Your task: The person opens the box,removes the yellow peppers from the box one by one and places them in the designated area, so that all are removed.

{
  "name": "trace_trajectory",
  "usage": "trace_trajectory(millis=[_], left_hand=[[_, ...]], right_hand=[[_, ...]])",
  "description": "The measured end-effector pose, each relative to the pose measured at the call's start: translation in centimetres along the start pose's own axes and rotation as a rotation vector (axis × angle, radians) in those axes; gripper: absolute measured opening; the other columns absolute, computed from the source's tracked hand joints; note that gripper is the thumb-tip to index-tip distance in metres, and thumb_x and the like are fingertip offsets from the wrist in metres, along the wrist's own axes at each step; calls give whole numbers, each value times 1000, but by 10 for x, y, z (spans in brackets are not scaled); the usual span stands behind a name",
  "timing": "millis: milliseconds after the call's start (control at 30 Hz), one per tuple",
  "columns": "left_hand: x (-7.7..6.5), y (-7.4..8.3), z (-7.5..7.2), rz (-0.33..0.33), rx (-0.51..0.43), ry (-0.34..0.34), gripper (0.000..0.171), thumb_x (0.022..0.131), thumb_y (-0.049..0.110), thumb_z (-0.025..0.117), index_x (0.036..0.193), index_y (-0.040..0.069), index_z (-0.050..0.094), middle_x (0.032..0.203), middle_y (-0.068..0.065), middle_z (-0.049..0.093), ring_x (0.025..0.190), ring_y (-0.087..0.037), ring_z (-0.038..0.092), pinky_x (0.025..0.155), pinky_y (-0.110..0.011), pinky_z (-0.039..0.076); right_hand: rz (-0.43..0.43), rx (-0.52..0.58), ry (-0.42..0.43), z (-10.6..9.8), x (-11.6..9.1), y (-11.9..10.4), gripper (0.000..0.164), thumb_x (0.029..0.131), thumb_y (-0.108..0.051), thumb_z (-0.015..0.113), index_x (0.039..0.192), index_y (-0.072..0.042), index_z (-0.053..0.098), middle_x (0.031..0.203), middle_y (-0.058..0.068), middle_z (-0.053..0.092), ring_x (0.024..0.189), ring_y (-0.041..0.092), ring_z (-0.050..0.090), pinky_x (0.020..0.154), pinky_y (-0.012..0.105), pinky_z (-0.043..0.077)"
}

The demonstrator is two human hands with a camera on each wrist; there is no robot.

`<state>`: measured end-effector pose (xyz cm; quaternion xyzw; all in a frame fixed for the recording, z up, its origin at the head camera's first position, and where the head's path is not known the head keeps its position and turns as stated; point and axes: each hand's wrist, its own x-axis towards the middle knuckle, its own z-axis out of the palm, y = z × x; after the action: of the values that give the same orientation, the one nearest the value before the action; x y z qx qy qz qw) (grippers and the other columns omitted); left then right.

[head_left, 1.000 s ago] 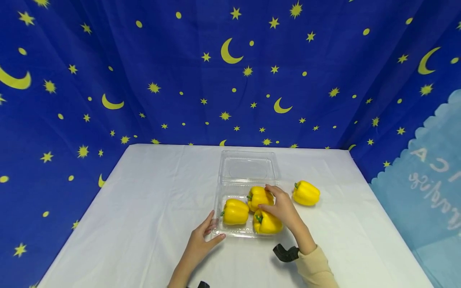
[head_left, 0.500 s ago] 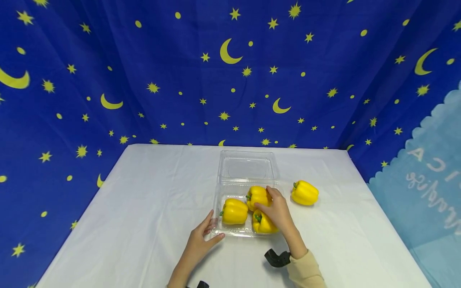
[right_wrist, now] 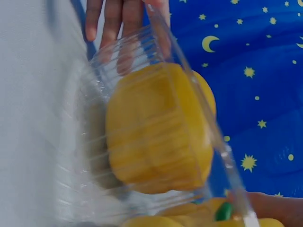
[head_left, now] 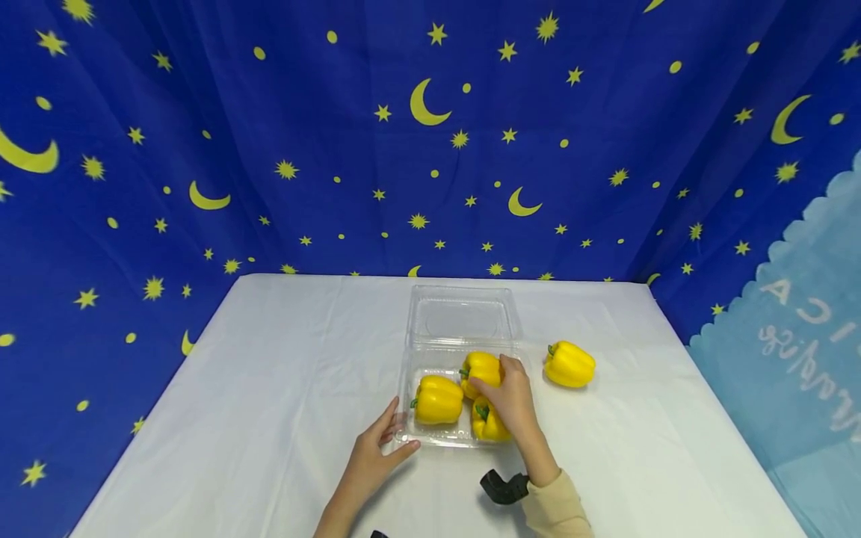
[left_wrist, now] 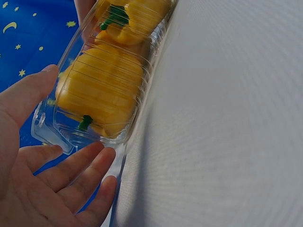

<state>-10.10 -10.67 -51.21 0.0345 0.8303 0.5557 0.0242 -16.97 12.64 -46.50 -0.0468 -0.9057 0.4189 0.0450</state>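
Note:
A clear plastic clamshell container [head_left: 406,418] stands unfolded on the table, holding three yellow bell peppers. One bell pepper [head_left: 439,400] lies at its left. My right hand [head_left: 509,396] grips the back right bell pepper [head_left: 480,372], thumb on its near side and fingers on its right. Below that hand, the front right bell pepper [head_left: 486,424] is partly covered. Beside the container's front left corner, my left hand [head_left: 368,457] has its fingers spread and loosely bent, fingertips at the plastic wall [left_wrist: 94,137]. In the right wrist view, the left pepper [right_wrist: 161,127] shows through the ribbed wall.
Another yellow bell pepper [head_left: 569,365] lies on the white tablecloth [head_left: 303,359], right of the container. The container's lid [head_left: 463,314] lies back toward the far table edge. A blue star-and-moon curtain [head_left: 363,149] hangs behind, with a light blue cloth [head_left: 794,359] at right.
My right wrist and forearm have swung to the left, and that hand now covers more of the front right pepper. The gripped pepper barely shifts. My left hand stays in place.

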Motion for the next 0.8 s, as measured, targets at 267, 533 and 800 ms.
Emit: trace_trajectory(millis=[267, 533, 800], left_hand=[[0, -2, -1, 4, 13, 3, 79, 79, 27, 77, 145, 6, 38, 127, -14, 63, 113, -28, 62, 93, -30, 53], [0, -2, 0, 6, 5, 8, 80, 78, 28, 78, 145, 6, 39, 127, -13, 63, 113, -28, 62, 93, -29, 53], [-1, 0, -1, -9, -28, 10, 79, 78, 27, 78, 145, 9, 39, 128, -12, 63, 114, -26, 61, 96, -33, 52]], right_hand=[[78, -66, -40, 4, 1, -5, 78, 80, -29, 76, 135, 14, 41, 134, 34, 48, 122, 46, 50, 104, 55, 43], [144, -67, -59, 6, 0, -7, 89, 77, -35, 77, 138, 15, 35, 136, 34, 47, 123, 46, 49, 102, 57, 44], [129, -64, -47, 6, 2, -4, 92, 74, -36, 79, 138, 15, 36, 132, 35, 49, 120, 46, 51, 101, 56, 45]])
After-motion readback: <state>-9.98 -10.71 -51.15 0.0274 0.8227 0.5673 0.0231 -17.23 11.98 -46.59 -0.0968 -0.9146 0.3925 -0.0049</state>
